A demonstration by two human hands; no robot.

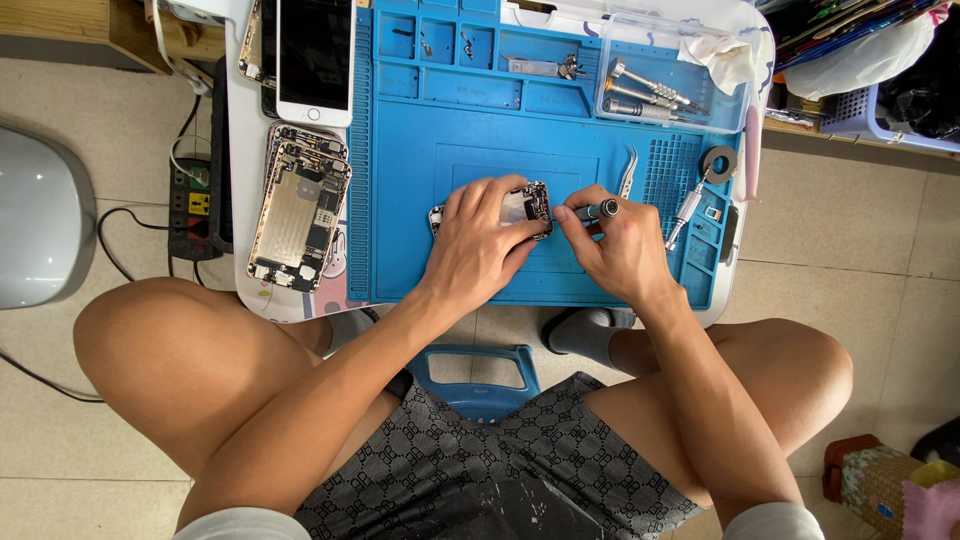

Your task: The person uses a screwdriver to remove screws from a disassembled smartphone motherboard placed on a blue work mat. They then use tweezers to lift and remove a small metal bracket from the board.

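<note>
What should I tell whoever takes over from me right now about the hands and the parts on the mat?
Left hand: pressing down on the opened phone part at the middle of the blue work mat.
Right hand: gripping a small screwdriver, tip at the part's right edge.
Done: another phone body lies opened, left of the mat; a white phone sits above it.
Left: the part under the hand is not closed up. Tweezers and spare drivers in the clear box lie to the right.
</note>
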